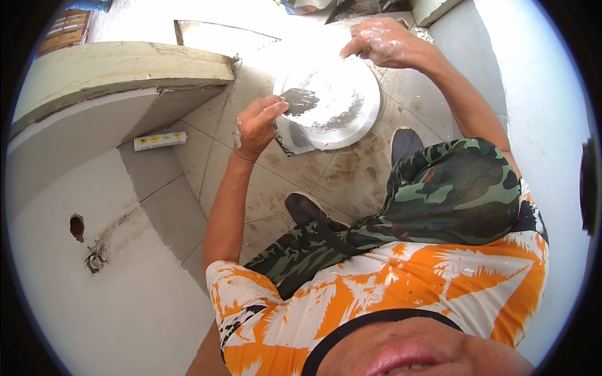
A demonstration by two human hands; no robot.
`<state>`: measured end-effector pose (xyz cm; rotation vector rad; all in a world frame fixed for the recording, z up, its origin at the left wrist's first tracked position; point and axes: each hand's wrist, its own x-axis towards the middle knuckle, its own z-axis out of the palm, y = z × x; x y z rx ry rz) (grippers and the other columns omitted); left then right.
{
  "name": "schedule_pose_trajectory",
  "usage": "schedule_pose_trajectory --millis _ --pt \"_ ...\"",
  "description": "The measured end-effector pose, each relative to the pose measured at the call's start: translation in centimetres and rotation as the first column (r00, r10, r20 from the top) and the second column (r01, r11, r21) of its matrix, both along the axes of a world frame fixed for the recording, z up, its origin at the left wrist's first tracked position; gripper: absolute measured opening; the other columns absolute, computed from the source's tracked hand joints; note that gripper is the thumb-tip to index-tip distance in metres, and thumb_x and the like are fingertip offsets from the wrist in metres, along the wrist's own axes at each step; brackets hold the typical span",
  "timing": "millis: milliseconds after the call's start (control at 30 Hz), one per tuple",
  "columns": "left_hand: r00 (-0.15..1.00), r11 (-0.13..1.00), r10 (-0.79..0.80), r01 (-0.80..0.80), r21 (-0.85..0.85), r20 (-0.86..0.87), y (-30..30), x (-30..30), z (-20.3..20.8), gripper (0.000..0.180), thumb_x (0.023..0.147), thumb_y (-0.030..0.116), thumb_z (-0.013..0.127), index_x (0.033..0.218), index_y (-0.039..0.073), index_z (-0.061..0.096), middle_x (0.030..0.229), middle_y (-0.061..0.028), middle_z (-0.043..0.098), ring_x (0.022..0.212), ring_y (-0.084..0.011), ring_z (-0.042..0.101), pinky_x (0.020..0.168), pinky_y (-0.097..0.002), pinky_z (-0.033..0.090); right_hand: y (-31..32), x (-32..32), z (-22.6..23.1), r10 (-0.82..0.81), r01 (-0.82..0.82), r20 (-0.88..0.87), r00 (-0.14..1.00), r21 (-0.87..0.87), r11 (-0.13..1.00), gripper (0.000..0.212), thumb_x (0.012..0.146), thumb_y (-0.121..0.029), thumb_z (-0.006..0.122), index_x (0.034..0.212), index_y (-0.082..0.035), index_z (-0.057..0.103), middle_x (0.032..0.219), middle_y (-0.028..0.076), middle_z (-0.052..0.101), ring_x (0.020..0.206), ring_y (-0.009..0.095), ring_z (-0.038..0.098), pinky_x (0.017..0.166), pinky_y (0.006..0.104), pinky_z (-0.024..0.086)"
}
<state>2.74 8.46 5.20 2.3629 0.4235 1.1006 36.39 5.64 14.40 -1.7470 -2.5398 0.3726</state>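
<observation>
A round white basin (360, 122) stands on the tiled floor in front of me, with white paste or powder smeared inside. The fingers of my left hand (256, 127) are closed at its left side on a thin grey scraper blade (300, 102), which lies over the basin. Below that hand, a flat grey sheet (292, 136) with a dark, dirty edge shows beside the basin. My right hand (389, 44), spotted with white, is closed above the basin's far right rim. Glare hides what its fingers hold; a small dark end (403, 24) shows behind it.
A white cartridge tube (160, 141) lies by the left wall's tiled base. A pale ledge (125, 72) juts in at the upper left. The left wall has a round hole (76, 227). My shoes (307, 208) stand on smeared floor tiles (251, 188); a white wall rises on the right.
</observation>
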Motion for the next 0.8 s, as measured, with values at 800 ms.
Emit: schedule_pose_trajectory --millis 800 --pt "0.755 0.345 0.650 -0.193 -0.919 0.085 -0.1 -11.8 -1.3 0.030 0.096 0.019 0.072 0.120 0.001 0.066 0.089 0.0027 0.064 0.068 -0.0021 0.049 0.055 -0.0186 0.038 3.7 -3.0 -4.3 -0.006 0.358 0.428 0.904 -0.747 0.560 0.027 0.090 -0.007 0.056 0.107 0.010 0.068 0.076 0.019 0.067 0.060 0.026 0.063 0.050 0.0389 0.053"
